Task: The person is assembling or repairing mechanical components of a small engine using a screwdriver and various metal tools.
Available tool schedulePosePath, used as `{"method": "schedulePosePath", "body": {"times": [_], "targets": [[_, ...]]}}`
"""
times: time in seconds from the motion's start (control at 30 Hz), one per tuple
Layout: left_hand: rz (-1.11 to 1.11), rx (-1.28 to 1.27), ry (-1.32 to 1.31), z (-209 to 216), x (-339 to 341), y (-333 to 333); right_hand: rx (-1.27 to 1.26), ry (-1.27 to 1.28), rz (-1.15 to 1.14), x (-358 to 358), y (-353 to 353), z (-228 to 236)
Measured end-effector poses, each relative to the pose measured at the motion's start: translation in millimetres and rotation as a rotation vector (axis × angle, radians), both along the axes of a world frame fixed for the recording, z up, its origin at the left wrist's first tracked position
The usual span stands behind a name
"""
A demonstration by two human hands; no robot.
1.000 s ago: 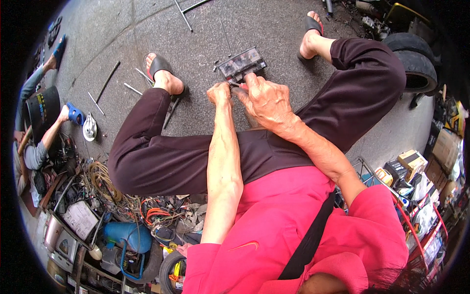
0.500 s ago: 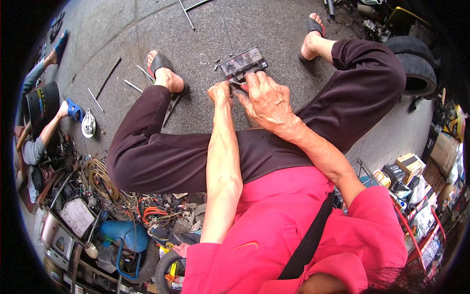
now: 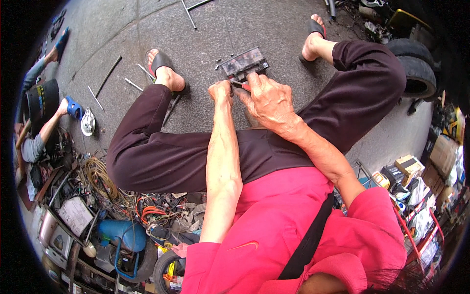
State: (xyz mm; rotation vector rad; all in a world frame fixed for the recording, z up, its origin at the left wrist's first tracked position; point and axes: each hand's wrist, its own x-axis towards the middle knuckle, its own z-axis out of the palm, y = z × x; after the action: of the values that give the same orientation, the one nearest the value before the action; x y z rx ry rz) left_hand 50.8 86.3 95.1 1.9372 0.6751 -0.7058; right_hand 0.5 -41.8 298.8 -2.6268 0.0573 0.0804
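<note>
In the head view, your right hand [image 3: 268, 100] is pinching a small red piece [image 3: 246, 87] between thumb and forefinger, while your left hand [image 3: 220, 91] is curling its fingers inward at 9 o'clock from it; you are hiding whatever lies inside that left grip, so I cannot tell whether it is pinching anything. The dark box [image 3: 245, 62] is lying on the ground [image 3: 274, 29], just beyond your fingers, at 1 o'clock from the left hand and 11 o'clock from the right. For this close handwork, you are probably working best by bracing your forearms, letting the left hand steady while the right is making small, measured movements, and leaning aside whenever your knuckles are blocking the view. Watch that the red piece isn't slipping, since your pinch is covering little of it. As for materials, the box is showing a glossy, rectangular top with a see-through look, and the ground beneath is looking coarse and grainy. Slim, straight metal rods [image 3: 108, 76] are lying at 9 o'clock, and ribbed, round rubber tyres [image 3: 413, 76] are resting at 3 o'clock.
</note>
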Motion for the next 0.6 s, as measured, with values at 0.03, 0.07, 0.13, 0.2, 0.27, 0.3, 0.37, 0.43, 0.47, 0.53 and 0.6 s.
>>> {"method": "schedulePosePath", "body": {"times": [0.03, 0.07, 0.13, 0.2, 0.27, 0.3, 0.37, 0.43, 0.47, 0.53, 0.6], "targets": [[-0.117, 0.081, -0.037, -3.5, 0.6, 2.1, -0.003, 0.108, -0.015, -0.5, 0.5, -1.3], [0.34, -0.035, 0.114, 11.9, 2.0, -8.5, 0.002, 0.106, -0.009, -0.9, 0.6, -1.3], [0.3, -0.07, 0.006, -7.8, -2.1, -4.5, -0.04, -0.001, 0.035, -2.0, -1.1, -1.7], [0.331, -0.101, 0.007, -8.6, -1.5, -8.2, -0.063, -0.049, 0.06, 0.4, -1.6, -1.8], [0.311, -0.074, 0.031, -0.5, -0.6, -18.6, -0.061, -0.076, 0.094, 1.6, -7.2, -2.4], [0.285, -0.066, 0.05, 2.9, 0.6, -20.0, -0.027, -0.062, 0.096, 2.4, -8.6, -0.3], [0.159, 0.06, -0.019, 10.9, -0.4, -19.3, 0.012, -0.065, 0.104, 4.8, -8.4, 0.6], [0.241, 0.043, 0.033, 13.1, -0.7, -29.2, -0.001, -0.052, 0.093, 3.9, -12.5, -1.3], [0.19, 0.081, -0.007, 1.9, -1.5, -11.0, 0.011, -0.048, 0.104, 5.8, -3.9, 3.9], [0.225, 0.043, -0.023, -0.4, -4.2, -8.8, 0.01, -0.053, 0.104, 6.1, -0.2, 4.4], [0.247, -0.029, -0.001, 10.3, -2.5, -15.5, 0.003, -0.04, 0.1, 2.9, -3.9, -2.6]]}}
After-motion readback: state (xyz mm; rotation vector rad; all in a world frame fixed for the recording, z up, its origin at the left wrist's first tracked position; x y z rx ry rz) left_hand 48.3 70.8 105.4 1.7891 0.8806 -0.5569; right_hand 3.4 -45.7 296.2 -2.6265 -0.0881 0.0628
